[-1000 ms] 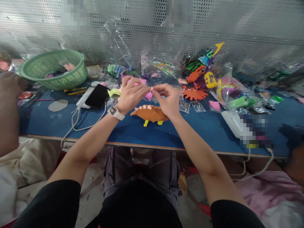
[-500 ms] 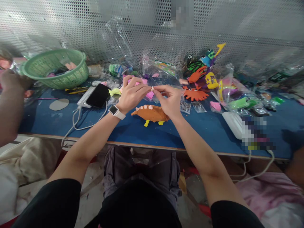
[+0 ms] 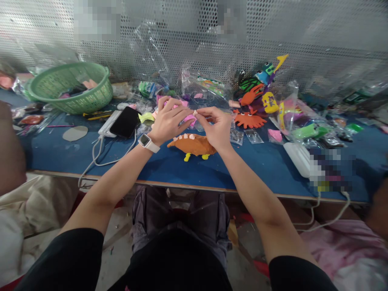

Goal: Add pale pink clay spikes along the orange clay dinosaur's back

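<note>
My left hand (image 3: 167, 121) and my right hand (image 3: 216, 126) meet above the blue table (image 3: 169, 165), fingertips pinched together on a tiny pale pink piece (image 3: 195, 112). A white watch sits on my left wrist. Right below the hands lies an orange toy dinosaur (image 3: 192, 145) with pale spikes along its back and yellow feet. Pink foam pieces (image 3: 190, 119) lie just behind my fingers.
A green basket (image 3: 71, 87) stands at the back left, a black phone (image 3: 125, 122) on a white power bank with a cable beside it. An orange crab (image 3: 249, 119), coloured foam figures and clear bags crowd the back right. Another person's arm (image 3: 10, 149) is at the left edge.
My hands have stayed pinched together in place. The other person's arm at the left has drawn back from the basket toward the table's near edge.
</note>
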{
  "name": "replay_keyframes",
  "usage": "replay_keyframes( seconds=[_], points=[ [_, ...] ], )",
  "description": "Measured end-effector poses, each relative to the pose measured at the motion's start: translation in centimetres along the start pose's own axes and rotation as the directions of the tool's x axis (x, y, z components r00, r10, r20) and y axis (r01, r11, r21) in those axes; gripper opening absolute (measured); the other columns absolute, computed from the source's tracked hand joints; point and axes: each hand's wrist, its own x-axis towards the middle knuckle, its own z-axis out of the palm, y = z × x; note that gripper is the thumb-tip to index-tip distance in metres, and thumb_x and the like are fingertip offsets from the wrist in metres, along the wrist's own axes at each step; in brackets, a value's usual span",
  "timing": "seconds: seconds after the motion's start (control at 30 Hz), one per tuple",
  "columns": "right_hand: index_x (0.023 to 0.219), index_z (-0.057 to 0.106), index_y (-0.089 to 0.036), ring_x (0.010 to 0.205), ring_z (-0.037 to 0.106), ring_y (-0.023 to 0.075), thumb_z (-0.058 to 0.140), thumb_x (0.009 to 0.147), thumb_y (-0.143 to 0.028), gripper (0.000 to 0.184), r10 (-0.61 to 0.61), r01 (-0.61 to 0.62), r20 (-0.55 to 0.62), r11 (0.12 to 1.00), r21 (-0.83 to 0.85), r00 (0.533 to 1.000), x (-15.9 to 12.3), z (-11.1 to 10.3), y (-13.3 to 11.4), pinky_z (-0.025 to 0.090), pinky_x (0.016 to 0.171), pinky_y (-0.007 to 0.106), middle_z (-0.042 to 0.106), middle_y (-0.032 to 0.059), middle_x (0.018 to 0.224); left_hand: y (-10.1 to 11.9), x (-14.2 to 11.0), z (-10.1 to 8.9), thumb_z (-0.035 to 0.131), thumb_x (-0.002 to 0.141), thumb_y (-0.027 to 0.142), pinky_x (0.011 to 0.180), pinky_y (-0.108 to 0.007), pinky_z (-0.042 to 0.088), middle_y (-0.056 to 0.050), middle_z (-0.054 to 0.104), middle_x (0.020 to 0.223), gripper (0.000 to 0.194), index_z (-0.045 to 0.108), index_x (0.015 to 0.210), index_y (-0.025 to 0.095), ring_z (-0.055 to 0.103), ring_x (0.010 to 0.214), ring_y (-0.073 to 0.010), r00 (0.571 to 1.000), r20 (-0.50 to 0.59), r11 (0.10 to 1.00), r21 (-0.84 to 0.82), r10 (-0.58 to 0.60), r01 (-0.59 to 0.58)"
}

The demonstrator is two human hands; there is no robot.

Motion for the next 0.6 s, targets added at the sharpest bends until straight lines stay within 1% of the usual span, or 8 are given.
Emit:
replay_keyframes(
  seconds=[0.07,0.2,0.33,0.5,0.6],
  points=[
    [0.102,0.086,-0.031,0.089,0.081,0.0194,0.081,0.098,-0.061,0.031,-0.008,0.009,0.017,1.0,-0.007,1.0,-0.04,-0.02,-0.02,0.066,0.078,0.036,0.087,-0.0013,0.1,0.13,0.04,-0.01,0.064,0.109,0.048,0.123,-0.069,0.043,-0.007,0.083,0.107,0.026,0.08,0.118,0.03,0.071,0.121,-0.0319,1.0,-0.005,1.0,0.001,-0.005,0.005],
    [0.104,0.085,-0.031,0.091,0.081,0.0196,0.076,0.099,-0.066,0.036,-0.034,0.034,0.048,0.999,0.008,0.998,-0.13,-0.02,-0.13,0.066,0.081,0.038,0.087,-0.0008,0.102,0.21,0.12,0.08,0.063,0.11,0.044,0.119,-0.066,0.047,-0.006,0.083,0.104,0.023,0.079,0.112,0.028,0.073,0.117,-0.0303,0.999,-0.037,1.0,0.019,-0.012,0.012],
    [0.107,0.085,-0.031,0.089,0.081,0.0203,0.078,0.097,-0.068,0.039,-0.018,0.018,0.048,1.0,0.003,0.999,-0.14,-0.04,-0.24,0.066,0.079,0.039,0.086,0.0004,0.104,0.22,0.15,0.15,0.063,0.11,0.042,0.119,-0.065,0.048,-0.006,0.082,0.105,0.021,0.078,0.111,0.028,0.073,0.117,-0.03,0.999,-0.038,1.0,0.009,-0.017,0.017],
    [0.105,0.086,-0.032,0.088,0.078,0.0183,0.076,0.1,-0.066,0.036,-0.06,0.059,0.073,0.998,0.021,0.995,-0.03,-0.18,-0.5,0.064,0.076,0.036,0.085,0.0013,0.107,0.19,0.05,0.28,0.06,0.111,0.042,0.12,-0.063,0.048,-0.006,0.081,0.107,0.021,0.076,0.111,0.028,0.071,0.116,-0.0285,0.999,-0.029,1.0,0.003,-0.02,0.02],
    [0.107,0.085,-0.032,0.086,0.077,0.0179,0.076,0.098,-0.069,0.04,-0.057,0.056,0.075,0.998,0.011,0.996,0.08,-0.33,-0.65,0.064,0.073,0.036,0.083,0.0025,0.111,0.16,-0.03,0.39,0.059,0.112,0.041,0.121,-0.062,0.047,-0.005,0.081,0.109,0.021,0.075,0.113,0.029,0.07,0.117,-0.0276,1.0,-0.024,1.0,-0.004,-0.018,0.018]
  ],
)
